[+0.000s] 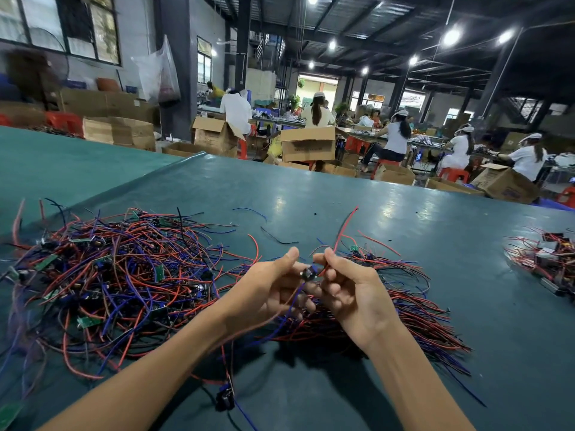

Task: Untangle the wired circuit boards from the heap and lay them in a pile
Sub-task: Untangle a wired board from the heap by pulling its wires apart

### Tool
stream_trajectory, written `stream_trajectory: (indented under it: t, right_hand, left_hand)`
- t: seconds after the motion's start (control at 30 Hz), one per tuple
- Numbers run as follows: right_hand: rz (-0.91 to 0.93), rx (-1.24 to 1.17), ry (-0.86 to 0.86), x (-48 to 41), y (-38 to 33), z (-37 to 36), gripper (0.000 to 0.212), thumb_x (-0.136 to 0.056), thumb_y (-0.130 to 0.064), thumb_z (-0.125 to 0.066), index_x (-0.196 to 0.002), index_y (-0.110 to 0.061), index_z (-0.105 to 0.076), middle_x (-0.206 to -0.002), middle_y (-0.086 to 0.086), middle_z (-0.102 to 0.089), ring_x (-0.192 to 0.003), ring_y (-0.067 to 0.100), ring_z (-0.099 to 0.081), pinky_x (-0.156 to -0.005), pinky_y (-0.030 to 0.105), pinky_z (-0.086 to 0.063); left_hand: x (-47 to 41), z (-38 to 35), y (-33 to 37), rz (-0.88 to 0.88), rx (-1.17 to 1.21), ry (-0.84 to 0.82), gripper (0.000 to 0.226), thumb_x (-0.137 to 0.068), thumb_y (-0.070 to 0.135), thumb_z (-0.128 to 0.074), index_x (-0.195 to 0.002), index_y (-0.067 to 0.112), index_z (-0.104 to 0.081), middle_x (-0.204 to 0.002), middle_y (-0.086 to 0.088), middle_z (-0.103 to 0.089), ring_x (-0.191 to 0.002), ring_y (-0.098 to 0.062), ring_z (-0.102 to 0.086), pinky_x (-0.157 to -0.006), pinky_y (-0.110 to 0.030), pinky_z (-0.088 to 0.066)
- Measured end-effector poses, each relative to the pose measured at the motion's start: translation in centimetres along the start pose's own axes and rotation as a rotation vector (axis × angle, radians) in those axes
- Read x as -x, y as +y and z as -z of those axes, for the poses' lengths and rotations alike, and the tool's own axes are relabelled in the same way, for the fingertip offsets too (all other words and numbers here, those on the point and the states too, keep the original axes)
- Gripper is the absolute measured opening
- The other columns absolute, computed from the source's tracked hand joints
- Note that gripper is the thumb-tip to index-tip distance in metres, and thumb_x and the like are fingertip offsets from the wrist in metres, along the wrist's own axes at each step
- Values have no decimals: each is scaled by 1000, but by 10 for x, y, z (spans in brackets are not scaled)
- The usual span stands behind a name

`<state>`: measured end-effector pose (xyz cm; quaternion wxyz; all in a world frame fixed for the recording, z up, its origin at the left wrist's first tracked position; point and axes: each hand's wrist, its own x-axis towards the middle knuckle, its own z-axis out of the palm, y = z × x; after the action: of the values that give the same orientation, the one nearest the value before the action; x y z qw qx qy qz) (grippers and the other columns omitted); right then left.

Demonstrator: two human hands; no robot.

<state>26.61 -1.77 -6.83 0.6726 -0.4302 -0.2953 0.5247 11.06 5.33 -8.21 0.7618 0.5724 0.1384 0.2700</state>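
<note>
The person holds one small board (pixel 309 273) up between both hands above the green table (pixel 342 197). It is clear of the tangled heap (pixel 124 275) on the left and just in front of the combed-out pile (pixel 420 312) lying under the right forearm. The left hand (pixel 267 290) has its fingers curled round the trailing wires (pixel 281 309), and the right hand (pixel 354 293) pinches a red wire (pixel 343 230) between thumb and forefinger, close to the board. The likeliest trouble lies below: a dark part (pixel 224 398) hangs near the table's front on strands that run up toward the left hand. It may belong to a second board caught on this one. A sharp pull to part them could strain a wire where it joins a board, or tear it off. Some strands also seem to lead back toward the heap, so lifting quickly might drag a clump across the table and into the pile, mixing sorted with unsorted. A loose pinch could let the board drop back into the tangle. A separate bundle (pixel 550 259) at the far right lies well apart and looks safe from all this.
</note>
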Motion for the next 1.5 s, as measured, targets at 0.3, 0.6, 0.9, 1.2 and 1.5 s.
stream_trajectory:
  t: [0.3, 0.6, 0.9, 1.2, 1.5]
  right_hand:
    - [133, 353, 90, 2, 0, 0, 21, -90, -17, -70, -82, 0, -78, -54, 0, -45, -39, 8, -30, -38, 16, -17]
    - [238, 233, 287, -7, -21, 24, 20, -94, -9, -65, -81, 6, -71, -54, -2, -47, -37, 4, -32, -31, 15, -17]
    - [293, 108, 352, -10, -20, 29, 16, -91, -11, -70, -86, 4, -73, -64, 5, -63, -46, 8, -55, -33, 20, -35]
    - [451, 44, 297, -7, -12, 21, 18, -102, -11, -55, -110, -7, -70, -73, 17, -70, -51, 22, -63, -38, 27, -46]
    - [389, 171, 150, -2, 5, 7, 18, -98, -6, -58, -102, -4, -75, -72, 15, -64, -45, 18, -53, -35, 20, -32]
  left_hand:
    - [3, 6, -2, -66, -316, -26, 10, -92, 27, -72, -88, 18, -74, -88, -16, -75, -72, -22, -70, -60, -22, -51]
    - [8, -1, 7, 106, -327, -213, 12, -93, 25, -72, -93, 13, -71, -92, -18, -75, -73, -20, -69, -65, -21, -52]
    - [10, 11, 12, 180, -302, -287, 9, -94, 25, -71, -94, 16, -73, -98, -18, -74, -79, -21, -72, -66, -22, -54]
    - [-7, 24, 11, -108, 223, 150, 20, -81, 20, -79, -97, 8, -78, -74, 1, -56, -62, -7, -52, -56, -22, -47]
    - [-3, 28, 24, -109, 691, 205, 24, -86, 14, -69, -104, 0, -77, -90, -8, -65, -71, -11, -61, -55, -20, -50]
